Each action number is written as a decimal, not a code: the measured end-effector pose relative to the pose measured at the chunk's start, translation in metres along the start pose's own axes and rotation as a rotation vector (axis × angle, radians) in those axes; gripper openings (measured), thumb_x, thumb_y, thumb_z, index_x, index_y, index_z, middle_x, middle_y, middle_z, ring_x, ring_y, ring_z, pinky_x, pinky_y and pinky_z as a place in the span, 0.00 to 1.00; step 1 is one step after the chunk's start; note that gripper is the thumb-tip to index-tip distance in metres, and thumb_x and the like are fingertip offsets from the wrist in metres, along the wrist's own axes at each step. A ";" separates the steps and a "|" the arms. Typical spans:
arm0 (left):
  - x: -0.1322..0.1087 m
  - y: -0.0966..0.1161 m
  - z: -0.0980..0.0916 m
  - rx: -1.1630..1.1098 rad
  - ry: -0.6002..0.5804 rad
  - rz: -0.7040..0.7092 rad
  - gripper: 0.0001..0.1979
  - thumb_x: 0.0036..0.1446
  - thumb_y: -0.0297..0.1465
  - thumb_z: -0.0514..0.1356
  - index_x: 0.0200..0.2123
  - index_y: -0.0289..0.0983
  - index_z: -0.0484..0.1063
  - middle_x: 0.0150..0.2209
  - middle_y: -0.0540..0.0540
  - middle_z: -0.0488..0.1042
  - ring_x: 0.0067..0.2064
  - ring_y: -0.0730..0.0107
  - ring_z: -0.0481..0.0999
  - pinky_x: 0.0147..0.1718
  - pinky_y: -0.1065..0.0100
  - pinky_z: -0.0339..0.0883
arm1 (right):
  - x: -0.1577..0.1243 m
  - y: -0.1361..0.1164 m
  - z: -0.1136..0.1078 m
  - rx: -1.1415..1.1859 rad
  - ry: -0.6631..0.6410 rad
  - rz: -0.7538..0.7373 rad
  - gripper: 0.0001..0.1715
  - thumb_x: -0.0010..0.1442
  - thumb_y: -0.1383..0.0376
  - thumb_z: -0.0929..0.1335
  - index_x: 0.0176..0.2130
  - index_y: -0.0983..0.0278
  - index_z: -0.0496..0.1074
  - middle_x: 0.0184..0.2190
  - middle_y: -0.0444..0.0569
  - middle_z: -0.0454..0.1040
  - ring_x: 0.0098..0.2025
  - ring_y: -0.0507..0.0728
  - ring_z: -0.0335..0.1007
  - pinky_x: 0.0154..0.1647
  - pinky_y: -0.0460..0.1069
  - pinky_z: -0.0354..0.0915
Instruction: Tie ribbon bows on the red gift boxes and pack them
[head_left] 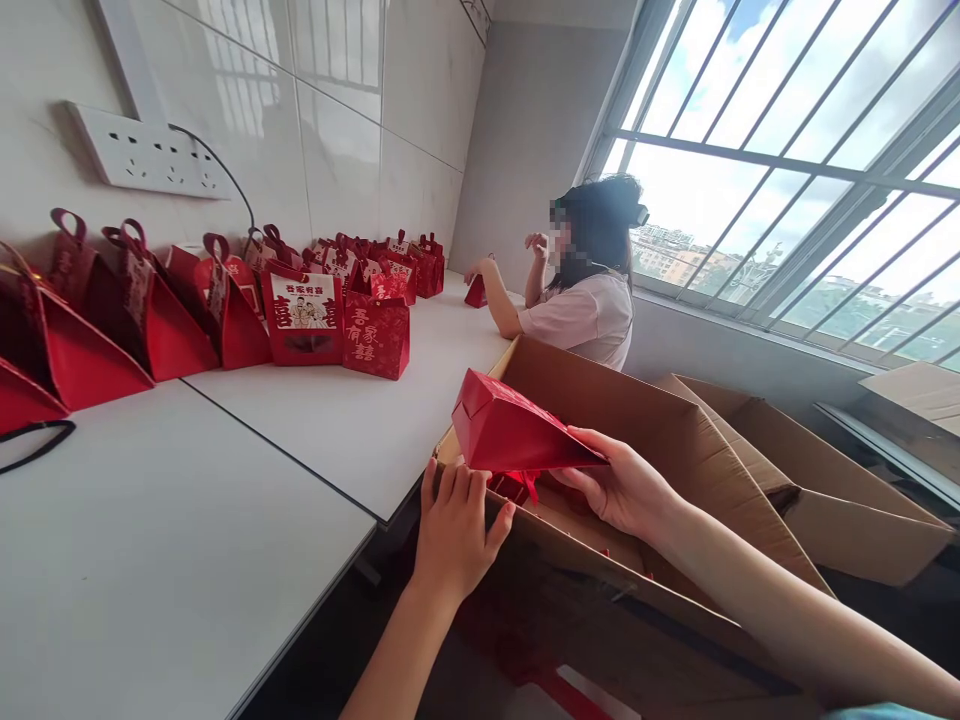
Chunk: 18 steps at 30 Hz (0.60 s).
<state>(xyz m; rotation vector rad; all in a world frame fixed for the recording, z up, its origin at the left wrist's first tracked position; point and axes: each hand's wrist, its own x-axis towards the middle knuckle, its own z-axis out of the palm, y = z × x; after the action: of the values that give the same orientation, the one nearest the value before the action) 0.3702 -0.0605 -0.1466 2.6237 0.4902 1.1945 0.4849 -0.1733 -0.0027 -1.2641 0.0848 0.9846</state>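
A red gift box (517, 425) with pale printing lies tilted on its side above the large cardboard box (637, 405). My right hand (626, 485) pinches its narrow end between thumb and fingers. Over the near left corner of the cardboard box's rim hook the fingers of my left hand (459, 525), with the thumb apart on the outer wall. My left fingertips are close under the red gift box; whether they touch it I cannot tell. Inside the cardboard box, partly hidden, are more red pieces (514, 487) and a red ribbon.
Several red gift boxes (306, 315) with loop handles stand along the wall on the white table (187, 560). Another person (581, 280) sits at the table's far end by a small red box (477, 291). A second open carton (847, 500) stands right. A black cable (37, 440) lies left.
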 end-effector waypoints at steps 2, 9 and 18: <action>0.000 0.000 0.000 0.013 0.017 0.016 0.17 0.64 0.39 0.50 0.48 0.35 0.67 0.48 0.40 0.75 0.54 0.53 0.69 0.62 0.48 0.46 | 0.001 0.003 0.000 -0.014 0.006 -0.030 0.09 0.65 0.70 0.61 0.40 0.68 0.70 0.28 0.49 0.79 0.25 0.52 0.78 0.21 0.40 0.74; -0.001 -0.001 0.002 -0.015 0.052 0.019 0.16 0.63 0.37 0.50 0.49 0.39 0.71 0.50 0.42 0.75 0.54 0.53 0.70 0.61 0.48 0.50 | 0.017 0.023 -0.024 -0.432 -0.178 -0.742 0.24 0.48 0.51 0.76 0.37 0.62 0.69 0.36 0.47 0.79 0.34 0.55 0.77 0.35 0.50 0.77; 0.000 0.001 0.003 -0.052 0.067 0.008 0.14 0.63 0.37 0.51 0.38 0.40 0.75 0.46 0.43 0.77 0.54 0.51 0.71 0.59 0.46 0.55 | 0.014 0.028 -0.036 -0.592 0.029 -1.070 0.26 0.46 0.43 0.73 0.28 0.62 0.70 0.22 0.44 0.75 0.25 0.53 0.71 0.26 0.46 0.71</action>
<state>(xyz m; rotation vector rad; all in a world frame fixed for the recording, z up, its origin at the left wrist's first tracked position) 0.3721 -0.0615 -0.1483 2.5522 0.4549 1.2831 0.4912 -0.1958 -0.0444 -1.5605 -0.8381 0.0340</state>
